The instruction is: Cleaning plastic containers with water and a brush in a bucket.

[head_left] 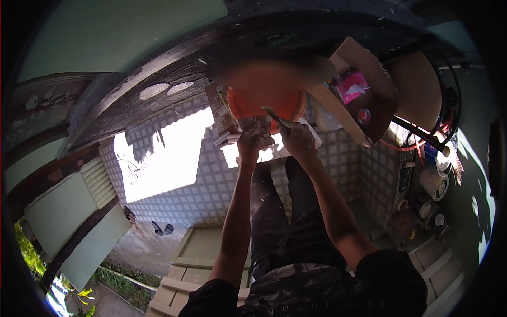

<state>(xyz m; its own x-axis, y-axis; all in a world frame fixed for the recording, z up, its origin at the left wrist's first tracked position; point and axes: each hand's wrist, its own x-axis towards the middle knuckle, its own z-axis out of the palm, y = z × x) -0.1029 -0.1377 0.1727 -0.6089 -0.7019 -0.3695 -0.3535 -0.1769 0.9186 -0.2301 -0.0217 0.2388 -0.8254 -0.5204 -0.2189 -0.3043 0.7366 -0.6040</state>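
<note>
At the middle of the view, my left hand (249, 146) is closed on a flat, brownish-grey block (257, 127). My right hand (299, 140) grips a narrow tool with a flat blade (273, 114), its tip slanting up and to the left past the block's upper right side. Just beyond both hands stands an orange tub (240, 103), its middle blurred. Whether the blade touches the block cannot be made out. Below the hands lies a pale, brightly lit sheet or board (231, 156).
To the right of the tub is an open cardboard box (383, 108) with a pink package (353, 86) inside. Cans and rolls (434, 182) crowd the right wall. Sandals (162, 229) lie on the tiled floor (211, 182) at left, near a wooden bench (198, 245).
</note>
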